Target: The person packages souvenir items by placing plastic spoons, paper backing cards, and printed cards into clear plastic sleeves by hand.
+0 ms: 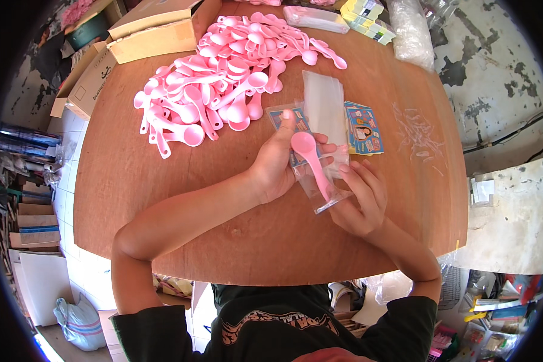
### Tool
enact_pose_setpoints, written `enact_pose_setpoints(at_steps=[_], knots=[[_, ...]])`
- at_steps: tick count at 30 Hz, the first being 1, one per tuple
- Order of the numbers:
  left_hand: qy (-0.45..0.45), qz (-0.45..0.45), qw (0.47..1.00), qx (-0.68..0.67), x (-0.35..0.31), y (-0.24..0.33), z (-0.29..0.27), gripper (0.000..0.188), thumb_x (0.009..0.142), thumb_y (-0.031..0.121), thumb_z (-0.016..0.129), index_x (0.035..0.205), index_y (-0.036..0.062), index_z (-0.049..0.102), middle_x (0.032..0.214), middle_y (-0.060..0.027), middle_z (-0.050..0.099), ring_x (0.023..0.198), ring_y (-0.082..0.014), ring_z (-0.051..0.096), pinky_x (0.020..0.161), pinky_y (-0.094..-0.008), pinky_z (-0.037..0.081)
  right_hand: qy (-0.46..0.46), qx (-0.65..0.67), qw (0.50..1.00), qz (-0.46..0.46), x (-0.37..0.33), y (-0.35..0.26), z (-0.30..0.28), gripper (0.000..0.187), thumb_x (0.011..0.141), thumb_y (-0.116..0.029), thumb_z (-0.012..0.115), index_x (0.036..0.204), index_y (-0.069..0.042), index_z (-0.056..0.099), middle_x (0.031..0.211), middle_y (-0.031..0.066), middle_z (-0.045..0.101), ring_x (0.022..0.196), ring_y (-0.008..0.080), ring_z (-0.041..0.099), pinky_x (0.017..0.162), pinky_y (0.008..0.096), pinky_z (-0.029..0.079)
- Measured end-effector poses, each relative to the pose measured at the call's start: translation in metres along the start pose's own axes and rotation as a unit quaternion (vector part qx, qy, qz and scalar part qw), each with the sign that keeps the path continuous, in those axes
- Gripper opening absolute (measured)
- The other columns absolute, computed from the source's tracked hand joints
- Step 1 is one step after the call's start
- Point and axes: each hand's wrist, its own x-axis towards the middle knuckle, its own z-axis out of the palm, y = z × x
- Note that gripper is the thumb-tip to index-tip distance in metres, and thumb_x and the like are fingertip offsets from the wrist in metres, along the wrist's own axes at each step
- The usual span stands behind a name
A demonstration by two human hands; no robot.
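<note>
A small clear plastic bag (312,192) is held over the table between my two hands, with a pink spoon (309,155) and a blue printed card (297,158) showing at it. My left hand (277,161) grips the bag's far side, thumb on top and fingers behind. At the near end, my right hand (363,202) has its fingers closed around the bag's edge beside the spoon's handle. Just beyond lie a stack of flat clear bags (323,99) and a pile of blue printed cards (366,130).
A big heap of pink spoons (223,75) covers the table's far left, beside a cardboard box (157,36). Farther right are bundled cards (368,21) and a plastic roll (411,36). Thin clear strips (417,133) lie scattered on the brown table (223,241).
</note>
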Motion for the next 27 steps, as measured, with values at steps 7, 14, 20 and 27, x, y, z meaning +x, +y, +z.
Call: enact_pose_setpoints(at_steps=[7,14,20,27], knots=[[-0.056,0.107,0.989,0.08,0.005,0.002,-0.001,0.068,0.1,0.059,0.036,0.139,0.0026,0.039,0.13,-0.0143,0.053,0.125,-0.0271,0.052,0.108,-0.0468,0.041,-0.053,0.208,0.942,0.257,0.047,0.02,-0.029,0.014,0.073,0.001,0.074,0.085,-0.002,0.066,0.094,0.0146,0.07,0.088,0.0266,0.069,0.08,0.0368,0.055],[0.026,0.478,0.731,0.486,-0.015,0.025,0.007,0.075,0.093,0.046,0.061,0.142,-0.0052,0.035,0.144,-0.0197,0.038,0.137,-0.0275,0.035,0.113,-0.0417,0.027,-0.136,0.293,0.918,0.23,0.117,0.041,-0.066,0.005,0.08,-0.001,0.069,0.085,0.0,0.068,0.08,0.0102,0.069,0.072,0.021,0.067,0.066,0.0288,0.051],[-0.189,0.321,0.865,0.335,-0.03,0.004,0.041,0.043,0.097,0.02,0.062,0.133,-0.0011,0.05,0.108,-0.0093,0.067,0.097,-0.0144,0.065,0.085,-0.0292,0.052,-0.244,0.348,0.832,0.357,0.128,0.037,-0.07,0.006,0.084,-0.004,0.067,0.082,0.001,0.068,0.077,0.0087,0.068,0.07,0.0141,0.063,0.063,0.0279,0.047],[-0.077,0.236,0.834,0.493,-0.035,0.004,0.042,0.029,0.104,0.011,0.044,0.128,-0.0005,0.055,0.09,-0.0046,0.067,0.077,-0.0055,0.06,0.067,-0.0241,0.05,-0.184,0.256,0.894,0.317,0.085,0.032,-0.047,0.009,0.081,-0.005,0.073,0.089,-0.003,0.068,0.083,0.0053,0.062,0.068,0.0141,0.062,0.058,0.0276,0.048]])
